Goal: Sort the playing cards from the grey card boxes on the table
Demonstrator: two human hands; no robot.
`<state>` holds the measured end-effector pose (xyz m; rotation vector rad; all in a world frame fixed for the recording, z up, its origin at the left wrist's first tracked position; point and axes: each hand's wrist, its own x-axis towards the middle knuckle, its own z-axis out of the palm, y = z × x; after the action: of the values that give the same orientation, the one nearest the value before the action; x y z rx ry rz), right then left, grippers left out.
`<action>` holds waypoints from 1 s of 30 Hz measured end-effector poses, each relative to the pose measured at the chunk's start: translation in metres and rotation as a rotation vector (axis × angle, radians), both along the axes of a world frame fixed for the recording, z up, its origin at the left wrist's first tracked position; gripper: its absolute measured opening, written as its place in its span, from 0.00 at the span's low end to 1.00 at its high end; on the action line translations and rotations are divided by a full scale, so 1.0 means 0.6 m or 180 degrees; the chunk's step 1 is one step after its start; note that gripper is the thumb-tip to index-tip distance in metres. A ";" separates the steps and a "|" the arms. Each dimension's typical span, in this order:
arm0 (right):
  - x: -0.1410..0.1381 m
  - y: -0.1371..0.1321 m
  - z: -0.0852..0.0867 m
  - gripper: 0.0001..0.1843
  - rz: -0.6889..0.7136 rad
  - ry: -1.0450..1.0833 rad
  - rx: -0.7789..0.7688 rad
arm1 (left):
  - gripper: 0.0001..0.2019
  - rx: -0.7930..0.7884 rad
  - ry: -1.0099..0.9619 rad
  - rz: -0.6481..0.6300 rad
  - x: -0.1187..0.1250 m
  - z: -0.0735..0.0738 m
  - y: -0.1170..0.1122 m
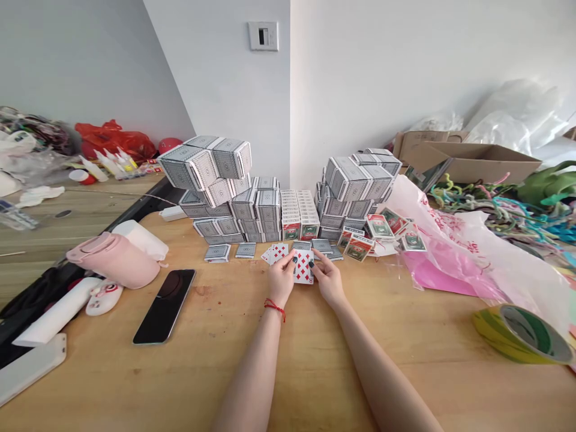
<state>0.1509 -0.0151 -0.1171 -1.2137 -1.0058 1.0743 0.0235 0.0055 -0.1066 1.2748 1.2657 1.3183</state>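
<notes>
Between my two hands, a playing card (303, 267) with red diamonds faces me; whether more cards lie behind it I cannot tell. My left hand (282, 276) pinches its left edge, a red string bracelet at the wrist. My right hand (328, 278) grips the right edge with thumb and fingers. Just behind lie loose face-up cards (279, 252) and small folded grey-backed cards (321, 245). Farther back rise blocks folded from grey-backed cards, one stack at left (243, 207) and another at right (351, 186). Rows of card boxes (299, 210) stand between them.
Several red-and-green card boxes (359, 246) lie right of the stacks, beside a plastic bag (450, 240). A tape roll (522, 333) rests at right, an open carton (477, 162) behind. A phone (165, 306) and a pink tumbler (117, 260) are at left.
</notes>
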 end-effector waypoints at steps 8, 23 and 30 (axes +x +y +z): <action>-0.001 -0.005 0.017 0.17 0.0265 0.0824 -0.0147 | 0.15 -0.0144 -0.0532 -0.0253 0.003 0.000 0.001; -0.010 -0.005 0.020 0.11 0.0040 0.0668 -0.0078 | 0.10 -0.0242 -0.0443 -0.0509 0.013 0.001 -0.002; -0.007 -0.002 0.011 0.11 -0.0025 0.0854 -0.0146 | 0.08 -0.0221 -0.0423 -0.0576 0.015 0.001 -0.004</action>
<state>0.1466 -0.0162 -0.1106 -1.0749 -0.7729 1.2231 0.0327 0.0031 -0.1063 1.2028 1.0686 1.1993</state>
